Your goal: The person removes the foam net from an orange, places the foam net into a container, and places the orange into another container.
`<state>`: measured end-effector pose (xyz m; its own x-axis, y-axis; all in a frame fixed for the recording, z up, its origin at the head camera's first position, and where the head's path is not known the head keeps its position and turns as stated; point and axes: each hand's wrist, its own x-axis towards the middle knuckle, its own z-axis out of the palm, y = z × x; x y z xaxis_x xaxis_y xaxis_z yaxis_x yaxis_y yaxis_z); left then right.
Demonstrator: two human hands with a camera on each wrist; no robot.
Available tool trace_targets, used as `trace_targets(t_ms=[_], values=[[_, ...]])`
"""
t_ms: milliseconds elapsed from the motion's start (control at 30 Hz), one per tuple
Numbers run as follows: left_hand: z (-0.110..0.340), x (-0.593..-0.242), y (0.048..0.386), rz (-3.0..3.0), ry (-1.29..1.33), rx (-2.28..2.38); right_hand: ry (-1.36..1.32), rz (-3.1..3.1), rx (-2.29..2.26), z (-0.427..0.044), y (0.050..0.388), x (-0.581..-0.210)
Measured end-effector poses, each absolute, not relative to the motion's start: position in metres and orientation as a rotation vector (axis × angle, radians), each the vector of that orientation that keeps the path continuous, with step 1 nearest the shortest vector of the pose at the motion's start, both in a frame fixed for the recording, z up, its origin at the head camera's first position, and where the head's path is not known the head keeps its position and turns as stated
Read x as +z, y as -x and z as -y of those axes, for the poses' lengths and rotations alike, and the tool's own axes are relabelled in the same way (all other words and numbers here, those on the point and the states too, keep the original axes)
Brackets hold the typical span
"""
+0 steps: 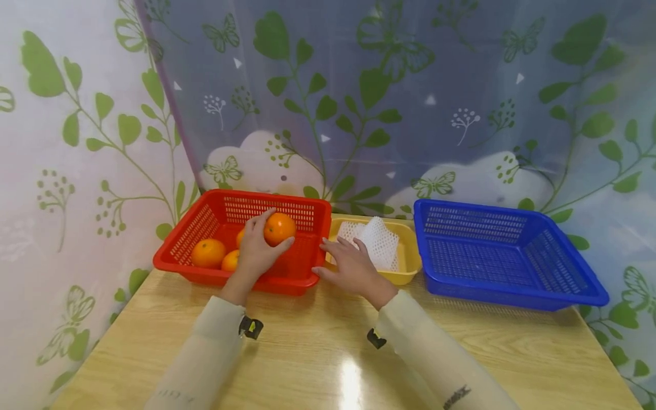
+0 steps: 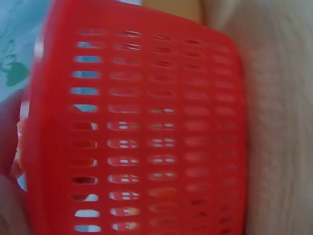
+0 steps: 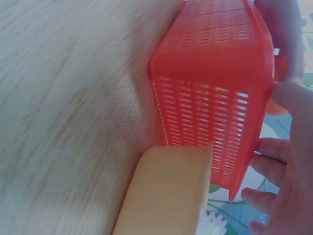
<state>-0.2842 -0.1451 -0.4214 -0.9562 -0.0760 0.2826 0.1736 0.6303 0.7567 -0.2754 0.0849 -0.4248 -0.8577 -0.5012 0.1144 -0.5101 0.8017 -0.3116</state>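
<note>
My left hand [image 1: 258, 250] holds an orange [image 1: 280, 229] between thumb and fingers, raised inside the red basket [image 1: 321, 228]. Below it lie more oranges, one orange [image 1: 208, 253] in the basket's left part and others partly hidden by the hand. My right hand [image 1: 353, 265] is at the basket's right rim, its fingers spread and loosely bent over the edge of the yellow basin [image 1: 408, 250]. In the right wrist view, the right fingertips [image 3: 264, 147] are at the red rim; whether they all touch it, I cannot tell. The left wrist view mostly shows the basket's slotted wall [image 2: 146, 112].
White foam netting [image 1: 378, 242] lies in the yellow basin, between the two larger baskets. A blue basket [image 1: 476, 256] stands at the right. All rest on a wooden table [image 1: 307, 347], with a patterned curtain [image 1: 359, 114] close behind.
</note>
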Motion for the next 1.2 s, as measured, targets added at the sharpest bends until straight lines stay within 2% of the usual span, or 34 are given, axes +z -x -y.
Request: trace_targets(t_ms=[233,533,800,1200], values=[[0.140,-0.430,0.285,2.778,0.096,-0.891,-0.811,2.994,0.490,-0.084,0.275,-0.418],[0.134,-0.427,0.288,3.038,0.099,-0.672,-0.808,2.994,0.510,-0.084,0.276,-0.414],[0.133,-0.426,0.290,3.301,0.143,-0.664,-0.811,3.008,0.563,-0.083,0.273,-0.415],[0.134,-0.424,0.290,3.293,0.152,-0.685,-0.811,3.026,0.569,-0.083,0.273,-0.412]])
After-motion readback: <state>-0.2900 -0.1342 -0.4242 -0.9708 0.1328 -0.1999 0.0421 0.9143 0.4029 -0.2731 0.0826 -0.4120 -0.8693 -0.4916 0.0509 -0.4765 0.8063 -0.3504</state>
